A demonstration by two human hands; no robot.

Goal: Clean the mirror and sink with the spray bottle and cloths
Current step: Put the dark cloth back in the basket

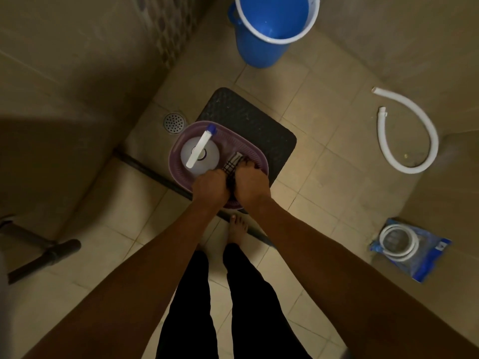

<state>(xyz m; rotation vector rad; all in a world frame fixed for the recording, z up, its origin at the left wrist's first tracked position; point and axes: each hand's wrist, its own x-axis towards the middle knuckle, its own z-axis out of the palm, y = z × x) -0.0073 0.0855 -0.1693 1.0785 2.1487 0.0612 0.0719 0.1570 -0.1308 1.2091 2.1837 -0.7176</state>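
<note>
Purple basket (178, 141) holds spray bottle (199, 151) and checked cloth (233, 164) — left hand (210, 186), right hand (251, 185) clutch it.

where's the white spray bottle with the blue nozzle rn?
In the head view, the white spray bottle with the blue nozzle stands in the left half of the purple plastic basket on the floor, beside the checked cloth both hands grip.

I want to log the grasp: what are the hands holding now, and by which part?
Both the left hand and the right hand grip the dark checked cloth at its near end, inside the purple basket.
</note>
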